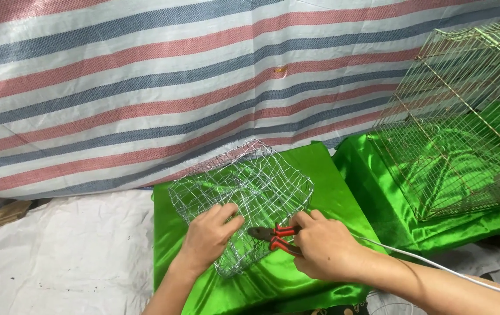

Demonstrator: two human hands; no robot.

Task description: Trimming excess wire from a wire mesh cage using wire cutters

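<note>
Thin bright metal wire, bent into an open silvery mesh basket (pixel 244 192), under the bare left hand (pixel 208 236). Pliers (pixel 276 236) in the bare right hand (pixel 326 248): dark matt metal jaws, red plastic-looking grips with black trim. Glossy green satin cloth (pixel 296 280) beneath, smooth and strongly reflective (creased at the edges). Woven plastic tarpaulin (pixel 145 87) behind, coarse weave, red, blue and white stripes. Duller, slightly tarnished wire on the large cage (pixel 466 116).
</note>
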